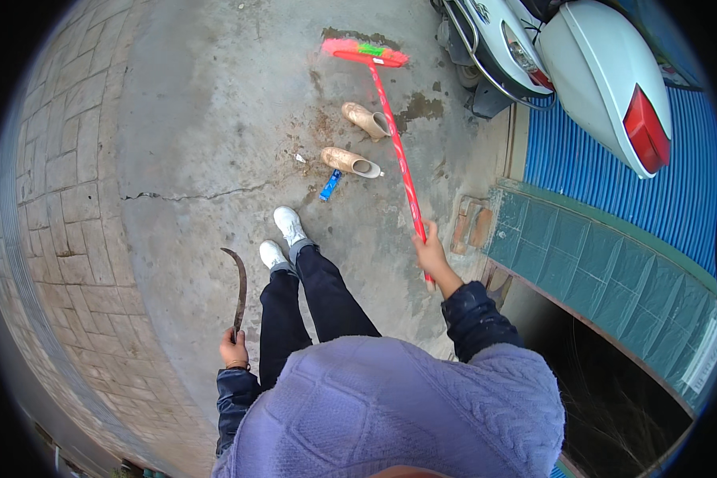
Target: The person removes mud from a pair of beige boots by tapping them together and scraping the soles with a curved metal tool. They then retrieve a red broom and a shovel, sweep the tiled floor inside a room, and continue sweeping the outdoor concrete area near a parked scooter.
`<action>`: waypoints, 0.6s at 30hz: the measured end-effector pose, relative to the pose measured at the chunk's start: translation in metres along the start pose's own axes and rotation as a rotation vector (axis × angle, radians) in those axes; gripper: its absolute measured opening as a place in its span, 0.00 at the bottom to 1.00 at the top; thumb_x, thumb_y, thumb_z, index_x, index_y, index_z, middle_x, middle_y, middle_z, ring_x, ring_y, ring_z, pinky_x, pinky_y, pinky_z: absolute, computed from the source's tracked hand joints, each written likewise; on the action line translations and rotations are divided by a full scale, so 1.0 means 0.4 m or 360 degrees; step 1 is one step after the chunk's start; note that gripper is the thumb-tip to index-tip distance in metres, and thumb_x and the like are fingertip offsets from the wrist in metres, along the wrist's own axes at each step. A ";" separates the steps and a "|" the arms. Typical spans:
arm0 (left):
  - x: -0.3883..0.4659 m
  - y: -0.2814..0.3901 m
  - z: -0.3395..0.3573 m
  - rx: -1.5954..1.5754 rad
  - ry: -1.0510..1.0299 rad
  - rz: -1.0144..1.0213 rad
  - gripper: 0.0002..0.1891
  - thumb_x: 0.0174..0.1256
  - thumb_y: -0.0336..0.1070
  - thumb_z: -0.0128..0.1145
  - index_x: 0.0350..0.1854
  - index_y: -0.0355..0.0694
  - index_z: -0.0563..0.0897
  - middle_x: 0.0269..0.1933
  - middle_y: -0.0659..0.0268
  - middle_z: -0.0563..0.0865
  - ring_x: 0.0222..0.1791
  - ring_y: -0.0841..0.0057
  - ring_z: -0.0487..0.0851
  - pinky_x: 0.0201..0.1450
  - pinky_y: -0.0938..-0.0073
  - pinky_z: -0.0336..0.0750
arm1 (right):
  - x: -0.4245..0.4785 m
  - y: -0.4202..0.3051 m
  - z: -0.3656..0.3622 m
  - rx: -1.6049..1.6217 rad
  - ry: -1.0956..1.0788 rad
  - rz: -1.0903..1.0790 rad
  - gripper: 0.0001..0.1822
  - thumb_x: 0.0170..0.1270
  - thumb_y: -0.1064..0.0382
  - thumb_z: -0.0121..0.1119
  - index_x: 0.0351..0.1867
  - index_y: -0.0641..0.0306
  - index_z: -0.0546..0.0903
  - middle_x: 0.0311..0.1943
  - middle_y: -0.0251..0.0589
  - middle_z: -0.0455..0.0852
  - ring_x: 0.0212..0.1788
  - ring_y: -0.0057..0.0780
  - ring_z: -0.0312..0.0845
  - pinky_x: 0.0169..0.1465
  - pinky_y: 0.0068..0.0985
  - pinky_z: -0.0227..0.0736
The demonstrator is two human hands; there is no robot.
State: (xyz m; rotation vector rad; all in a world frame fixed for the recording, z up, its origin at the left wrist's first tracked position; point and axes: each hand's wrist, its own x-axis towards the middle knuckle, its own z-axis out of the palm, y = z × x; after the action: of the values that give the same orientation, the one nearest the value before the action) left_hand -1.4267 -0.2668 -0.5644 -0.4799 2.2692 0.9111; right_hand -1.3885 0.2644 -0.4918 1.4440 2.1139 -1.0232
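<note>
In my right hand point(431, 254) is the red handle of a broom point(399, 146). Its head, with pink, green and orange bristles, is over the concrete ahead of me, near a damp patch. My left hand point(234, 348) grips a sickle point(240, 287) by its lower end, and the dark curved blade points away from me. A pair of muddy beige boots lies on the ground to the left of the handle: one boot point(367, 121) is farther off, the other boot point(349, 161) nearer. Just below the nearer boot is a blue wrapper point(330, 185).
Crumbs of dirt and a white scrap point(300, 158) lie beside the boots. A white scooter point(526, 54) with a rear box stands at upper right, by a blue roller shutter point(609, 149). Green tiles point(579, 245) border a dark opening point(621, 382). Paving stones point(77, 179) run along the left.
</note>
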 end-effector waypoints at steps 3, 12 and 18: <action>-0.009 -0.013 -0.035 0.0131 -0.0070 -0.0003 0.14 0.54 0.35 0.59 0.41 0.34 0.79 0.30 0.59 0.84 0.29 0.74 0.81 0.36 0.73 0.73 | 0.212 -0.026 0.019 0.0120 0.0216 -0.0212 0.24 0.57 0.63 0.52 0.54 0.58 0.59 0.25 0.49 0.76 0.22 0.39 0.75 0.26 0.33 0.69; 0.000 -0.035 -0.024 0.0126 0.0074 0.0143 0.13 0.54 0.34 0.58 0.40 0.33 0.79 0.30 0.58 0.84 0.29 0.73 0.80 0.36 0.72 0.73 | -0.098 -0.024 -0.122 0.0999 -0.0497 0.0137 0.24 0.54 0.70 0.54 0.51 0.54 0.60 0.16 0.32 0.68 0.09 0.18 0.61 0.12 0.20 0.57; 0.057 0.085 0.194 -0.0362 0.0056 0.0001 0.11 0.57 0.37 0.58 0.34 0.33 0.79 0.20 0.72 0.76 0.18 0.84 0.70 0.21 0.79 0.65 | -0.089 0.115 -0.153 0.0528 -0.0151 -0.0069 0.23 0.56 0.68 0.53 0.52 0.53 0.60 0.14 0.31 0.69 0.09 0.19 0.62 0.12 0.21 0.57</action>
State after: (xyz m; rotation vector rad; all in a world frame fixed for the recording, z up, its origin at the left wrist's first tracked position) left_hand -1.4286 -0.1898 -0.6067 -0.5979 2.2072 1.1764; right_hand -1.3272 0.2969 -0.4438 1.4654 1.9838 -1.4849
